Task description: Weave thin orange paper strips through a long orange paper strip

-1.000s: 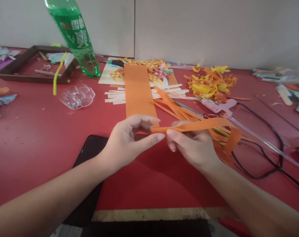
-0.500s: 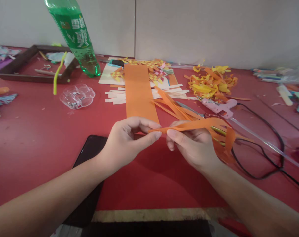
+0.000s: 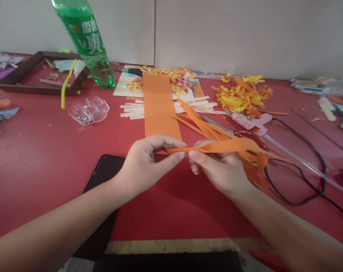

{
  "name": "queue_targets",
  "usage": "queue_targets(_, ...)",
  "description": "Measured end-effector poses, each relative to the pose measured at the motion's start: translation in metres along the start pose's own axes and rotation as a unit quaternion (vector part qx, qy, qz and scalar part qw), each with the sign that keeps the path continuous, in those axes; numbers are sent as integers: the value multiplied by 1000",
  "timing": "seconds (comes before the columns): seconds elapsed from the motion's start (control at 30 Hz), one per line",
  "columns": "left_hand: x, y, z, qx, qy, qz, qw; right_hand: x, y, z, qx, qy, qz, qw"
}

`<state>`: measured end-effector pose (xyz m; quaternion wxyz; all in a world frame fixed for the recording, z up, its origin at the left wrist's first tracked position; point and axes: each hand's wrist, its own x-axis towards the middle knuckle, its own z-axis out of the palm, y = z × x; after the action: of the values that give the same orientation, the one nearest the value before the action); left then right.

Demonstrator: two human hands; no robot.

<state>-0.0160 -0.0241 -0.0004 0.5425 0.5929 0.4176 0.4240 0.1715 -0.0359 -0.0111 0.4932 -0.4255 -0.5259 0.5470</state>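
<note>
Between my two hands runs an orange paper strip (image 3: pixel 229 145), folded narrow at its left end and curling loosely past my right hand. My left hand (image 3: pixel 150 162) pinches the narrow end between thumb and fingers. Close beside it, my right hand (image 3: pixel 220 166) grips the same strip with its thumb on top. Just beyond the fingers lies a wide orange paper sheet (image 3: pixel 160 105). More cut orange strips (image 3: pixel 198 121) lie right of the sheet, over scissors with a red handle (image 3: pixel 254 136) that is partly covered.
A green soda bottle (image 3: pixel 88 45) stands at back left by a dark frame (image 3: pixel 71 90) and a clear flower-shaped dish (image 3: pixel 89 111). Paper scraps (image 3: pixel 245 94), a pink glue gun (image 3: pixel 253 122) and its black cord (image 3: pixel 324 170) lie right. A phone (image 3: pixel 103 181) is under my left forearm.
My right hand has shifted slightly left along the strip, closer to my left hand. The strip's loose end has swung a little, uncovering more of the red scissor handle.
</note>
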Motion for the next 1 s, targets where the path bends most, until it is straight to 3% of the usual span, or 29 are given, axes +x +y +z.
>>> queue_targets(0.43, -1, 0, 0, -20, 12, -32, 999, 1, 3, -1, -2, 6, -3, 1000)
queue_targets(0.67, -1, 0, -1, -39, 29, -56, 997, 2, 7, -6, -5, 40, -13, 999)
queue_targets(1.0, -1, 0, 1, -27, -9, -35, 999, 0, -5, 2, -58, -6, -25, 998)
